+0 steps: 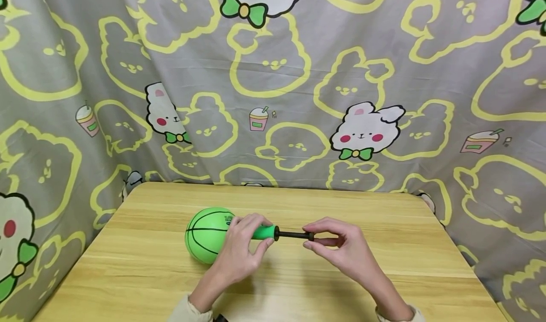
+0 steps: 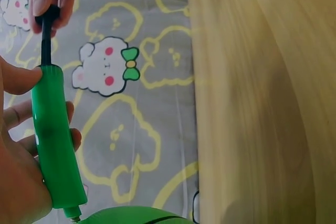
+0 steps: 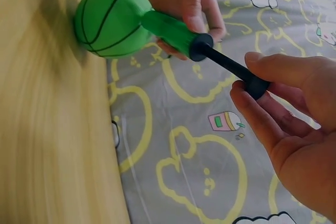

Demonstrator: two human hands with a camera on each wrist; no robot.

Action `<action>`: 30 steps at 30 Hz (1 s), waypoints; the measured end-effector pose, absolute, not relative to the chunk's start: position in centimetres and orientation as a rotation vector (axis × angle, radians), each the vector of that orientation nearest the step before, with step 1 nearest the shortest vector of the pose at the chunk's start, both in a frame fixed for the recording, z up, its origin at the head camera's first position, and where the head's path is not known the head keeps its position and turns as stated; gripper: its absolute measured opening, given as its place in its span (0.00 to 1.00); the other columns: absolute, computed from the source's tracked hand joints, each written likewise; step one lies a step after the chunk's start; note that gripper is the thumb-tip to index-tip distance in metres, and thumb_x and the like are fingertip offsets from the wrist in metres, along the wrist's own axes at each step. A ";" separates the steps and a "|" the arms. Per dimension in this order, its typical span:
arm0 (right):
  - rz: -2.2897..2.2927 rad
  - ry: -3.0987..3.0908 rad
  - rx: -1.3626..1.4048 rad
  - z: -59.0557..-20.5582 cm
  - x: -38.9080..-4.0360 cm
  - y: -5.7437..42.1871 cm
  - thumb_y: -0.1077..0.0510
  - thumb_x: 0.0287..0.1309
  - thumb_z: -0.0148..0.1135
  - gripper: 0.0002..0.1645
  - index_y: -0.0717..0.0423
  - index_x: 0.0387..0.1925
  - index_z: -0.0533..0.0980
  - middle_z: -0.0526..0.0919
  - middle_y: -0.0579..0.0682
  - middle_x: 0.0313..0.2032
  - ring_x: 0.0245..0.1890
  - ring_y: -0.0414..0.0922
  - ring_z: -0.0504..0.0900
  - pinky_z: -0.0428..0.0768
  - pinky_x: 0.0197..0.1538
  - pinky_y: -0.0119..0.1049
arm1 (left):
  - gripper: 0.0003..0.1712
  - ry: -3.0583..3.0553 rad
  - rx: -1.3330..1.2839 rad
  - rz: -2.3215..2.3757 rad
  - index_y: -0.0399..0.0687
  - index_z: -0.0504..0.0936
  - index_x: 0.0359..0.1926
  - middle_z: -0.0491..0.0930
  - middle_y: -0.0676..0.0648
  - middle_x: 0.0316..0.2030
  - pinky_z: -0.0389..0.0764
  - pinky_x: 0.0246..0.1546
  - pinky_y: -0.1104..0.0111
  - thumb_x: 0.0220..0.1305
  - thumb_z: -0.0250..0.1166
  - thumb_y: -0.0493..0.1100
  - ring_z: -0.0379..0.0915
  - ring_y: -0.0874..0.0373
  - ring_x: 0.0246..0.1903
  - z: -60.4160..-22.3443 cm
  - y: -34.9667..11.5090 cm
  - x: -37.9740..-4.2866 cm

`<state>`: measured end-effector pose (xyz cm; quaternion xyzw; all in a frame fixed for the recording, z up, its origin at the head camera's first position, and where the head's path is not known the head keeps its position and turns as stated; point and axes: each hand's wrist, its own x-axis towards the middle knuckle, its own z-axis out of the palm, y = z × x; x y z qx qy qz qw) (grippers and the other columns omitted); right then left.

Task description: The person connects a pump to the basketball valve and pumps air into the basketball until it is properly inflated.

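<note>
A green ball (image 1: 206, 237) with black basketball lines rests on the table, left of centre. My left hand (image 1: 241, 246) grips the green barrel of a small hand pump (image 2: 55, 135), its thumb near the barrel's black collar. The barrel's narrow end meets the ball, as the right wrist view shows. The black plunger rod (image 1: 292, 235) stands well out of the barrel toward the right. My right hand (image 1: 347, 248) pinches the black knob (image 3: 256, 85) at the rod's end between thumb and fingers.
The wooden table (image 1: 362, 293) has rounded far corners. Behind it and along both sides hangs a grey curtain (image 1: 290, 109) printed with yellow outlines and white rabbits, close to the table's edges.
</note>
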<state>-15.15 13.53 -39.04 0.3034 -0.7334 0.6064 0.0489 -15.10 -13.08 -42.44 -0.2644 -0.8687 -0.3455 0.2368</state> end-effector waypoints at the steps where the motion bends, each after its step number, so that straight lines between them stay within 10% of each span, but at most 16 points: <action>1: 1.846 -2.235 0.923 -38.9 -15.2 13.7 0.66 0.55 0.76 0.16 0.54 0.46 0.86 0.87 0.52 0.44 0.47 0.48 0.87 0.86 0.42 0.43 | 0.13 -2.380 -0.718 -0.948 0.54 0.81 0.47 0.83 0.57 0.44 0.69 0.53 0.55 0.62 0.71 0.46 0.79 0.62 0.49 -42.4 -13.2 -15.1; 30: 1.942 -2.134 0.886 -38.2 -15.4 15.1 0.73 0.52 0.73 0.17 0.67 0.47 0.85 0.87 0.63 0.46 0.47 0.49 0.88 0.85 0.43 0.46 | 0.12 -2.358 -0.653 -0.910 0.54 0.81 0.45 0.81 0.58 0.41 0.68 0.48 0.57 0.60 0.70 0.43 0.78 0.63 0.44 -41.9 -13.5 -15.1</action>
